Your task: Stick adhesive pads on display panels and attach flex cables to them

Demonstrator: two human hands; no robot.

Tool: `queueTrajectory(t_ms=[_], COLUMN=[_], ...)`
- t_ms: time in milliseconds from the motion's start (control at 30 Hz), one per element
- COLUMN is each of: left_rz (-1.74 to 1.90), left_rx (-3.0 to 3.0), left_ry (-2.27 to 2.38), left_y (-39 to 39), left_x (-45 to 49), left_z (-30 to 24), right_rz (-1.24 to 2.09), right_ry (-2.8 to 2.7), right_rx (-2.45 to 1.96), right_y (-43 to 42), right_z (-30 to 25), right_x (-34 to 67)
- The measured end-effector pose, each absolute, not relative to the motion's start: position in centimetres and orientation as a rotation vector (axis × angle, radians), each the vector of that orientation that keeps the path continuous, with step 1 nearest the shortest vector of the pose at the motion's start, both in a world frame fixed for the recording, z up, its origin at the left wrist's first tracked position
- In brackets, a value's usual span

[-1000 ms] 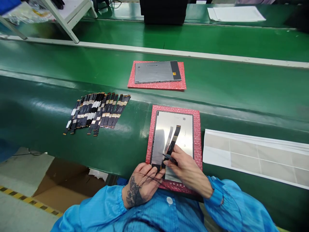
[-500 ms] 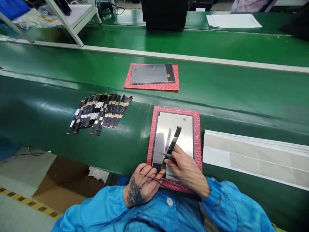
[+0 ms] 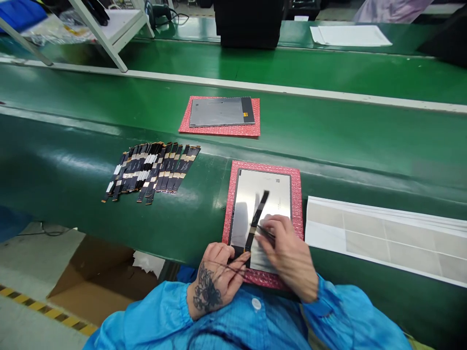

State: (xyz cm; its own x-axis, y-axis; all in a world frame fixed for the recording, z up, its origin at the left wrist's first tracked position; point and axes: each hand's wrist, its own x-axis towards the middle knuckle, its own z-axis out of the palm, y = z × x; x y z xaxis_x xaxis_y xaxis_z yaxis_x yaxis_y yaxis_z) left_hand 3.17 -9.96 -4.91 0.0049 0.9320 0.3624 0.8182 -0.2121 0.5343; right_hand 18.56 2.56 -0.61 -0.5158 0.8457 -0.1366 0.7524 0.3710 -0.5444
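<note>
A silvery screen panel [image 3: 272, 189] lies on a red bubble-wrap mat [image 3: 296, 181] at the near edge of the green bench. A black flex cable [image 3: 257, 219] stands slanted up from the panel's near end. My left hand [image 3: 215, 279] is closed, its fingertips pinching the cable's lower end at the panel's near edge. My right hand [image 3: 288, 253], slightly blurred, is closed on thin dark tweezers [image 3: 265, 232] whose tips touch the cable about halfway up.
Several black flex cables [image 3: 153, 169] are fanned out to the left. A second panel [image 3: 221, 113] on a red mat lies on the conveyor belt beyond. White sheets of adhesive strips [image 3: 386, 233] lie to the right. A cardboard box [image 3: 98, 277] sits on the floor, lower left.
My right hand with the tweezers moved up and right along the cable, which now stands steeper. The far panel on the belt drifted left. My left hand stayed in place.
</note>
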Motion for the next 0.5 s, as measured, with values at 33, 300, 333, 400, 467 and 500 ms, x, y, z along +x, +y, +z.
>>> queueTrajectory(t_ms=[33, 300, 333, 400, 467, 500], left_rz=[1.005, 1.031, 0.994, 0.954, 0.961, 0.970], left_rx=[2.043, 2.164, 2.231, 2.270, 2.210, 2.157], left_ry=[1.847, 1.838, 1.861, 1.889, 1.885, 1.877], left_y=[-10.0, -10.2, -10.2, -10.1, -10.0, -9.9], left_x=[3.0, 2.7, 2.8, 3.2, 3.4, 3.5], left_z=[-4.9, -5.0, -5.1, -5.4, -5.6, -5.7], right_rz=[0.841, 1.393, 1.445, 1.545, 1.617, 1.651], right_ry=[-2.367, -1.654, -1.576, -1.436, -1.319, -1.268], right_rx=[-1.490, -1.973, -1.972, -1.949, -1.932, -1.922], right_y=[2.4, -0.4, -0.7, -1.0, -0.9, -0.6], right_z=[-0.7, 0.3, 0.5, 0.8, 1.1, 1.1], right_x=[19.6, 29.1, 29.3, 28.9, 27.9, 27.3])
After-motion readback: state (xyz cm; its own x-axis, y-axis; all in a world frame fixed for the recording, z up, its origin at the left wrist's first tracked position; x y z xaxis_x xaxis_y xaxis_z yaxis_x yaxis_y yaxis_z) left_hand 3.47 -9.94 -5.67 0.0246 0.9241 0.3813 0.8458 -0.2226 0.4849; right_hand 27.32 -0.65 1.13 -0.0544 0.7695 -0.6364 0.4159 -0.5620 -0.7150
